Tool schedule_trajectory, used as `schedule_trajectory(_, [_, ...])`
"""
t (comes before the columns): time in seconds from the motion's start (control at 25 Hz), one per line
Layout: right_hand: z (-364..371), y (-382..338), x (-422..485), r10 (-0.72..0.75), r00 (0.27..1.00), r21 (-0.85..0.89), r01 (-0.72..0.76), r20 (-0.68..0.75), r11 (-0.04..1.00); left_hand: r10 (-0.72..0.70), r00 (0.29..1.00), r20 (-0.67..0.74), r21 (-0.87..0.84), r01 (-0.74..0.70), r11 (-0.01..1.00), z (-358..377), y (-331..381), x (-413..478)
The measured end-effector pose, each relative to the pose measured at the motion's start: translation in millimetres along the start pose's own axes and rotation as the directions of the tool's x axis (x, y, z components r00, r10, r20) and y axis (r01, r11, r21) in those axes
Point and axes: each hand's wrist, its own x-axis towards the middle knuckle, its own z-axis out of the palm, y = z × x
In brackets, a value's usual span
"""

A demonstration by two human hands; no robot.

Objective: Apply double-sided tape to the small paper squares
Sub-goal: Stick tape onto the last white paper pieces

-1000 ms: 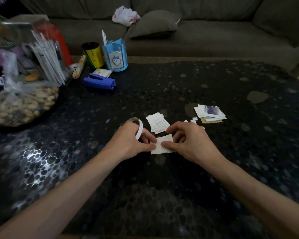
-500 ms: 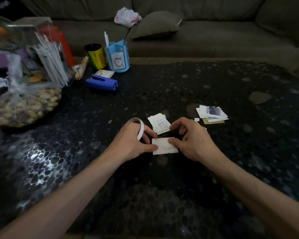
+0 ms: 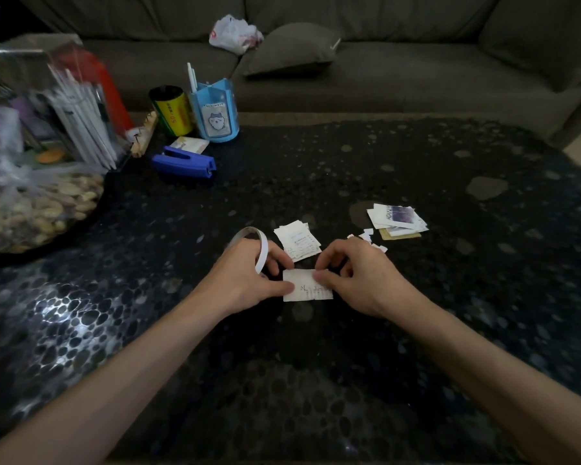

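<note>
White paper square [image 3: 304,290] | left hand [image 3: 249,280] grip pinches left edge | right hand [image 3: 363,280] grip pinches top edge | stack [image 3: 299,242] just beyond

A blue stapler [image 3: 184,161] lies near a yellow can [image 3: 172,112] and blue pen holder [image 3: 217,113] on the table [image 3: 366,162].

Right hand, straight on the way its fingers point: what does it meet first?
Its fingers point toward the person's left. The right hand pinches the paper square; past that, the left hand, holding the square's other edge, looks first in line. Depth is hard to judge.
</note>
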Motion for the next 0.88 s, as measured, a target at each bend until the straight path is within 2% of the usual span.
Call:
schedule_trajectory(0.08, [-2.0,1.6,-0.5,-0.045,0.999,0.073,0.045,-0.012,0.996,0.008,1.000,-0.020,-0.041,-0.009,0.999,-1.5,0.8,-1.5])
schedule_trajectory(0.2, [-2.9,0.0,-0.1,-0.135,0.988,0.271,0.149,-0.070,0.951,-0.008,1.000,-0.016,-0.126,0.006,0.992,-6.6,4.4,-2.8])
schedule_trajectory(0.36, [1.5,-7.3,-6.8,-0.023,0.999,0.534,0.036,-0.031,0.845,-0.034,0.999,0.002,-0.298,0.033,0.954,-9.0,12.5,-5.8])
schedule_trajectory(0.48, [3.5,-7.8,-7.6,0.035,0.998,0.564,0.005,-0.060,0.826,-0.076,0.996,0.037,-0.373,0.084,0.924,-6.5,18.2,-9.9])
schedule_trajectory(0.64, [8.1,-10.7,-6.3,0.032,0.989,0.514,0.049,-0.146,0.857,-0.083,0.995,-0.047,-0.376,0.059,0.925,-3.6,22.0,-9.8])
schedule_trajectory(0.76, [7.1,-12.8,-7.6,0.022,0.995,0.635,0.048,-0.102,0.771,-0.101,0.987,-0.124,-0.403,0.043,0.914,-6.0,20.9,-9.5])
schedule_trajectory(0.88, [7.3,-8.9,-7.3,0.034,0.997,0.663,0.022,-0.071,0.748,-0.090,0.992,-0.088,-0.417,0.046,0.908,-7.1,21.1,-12.1])
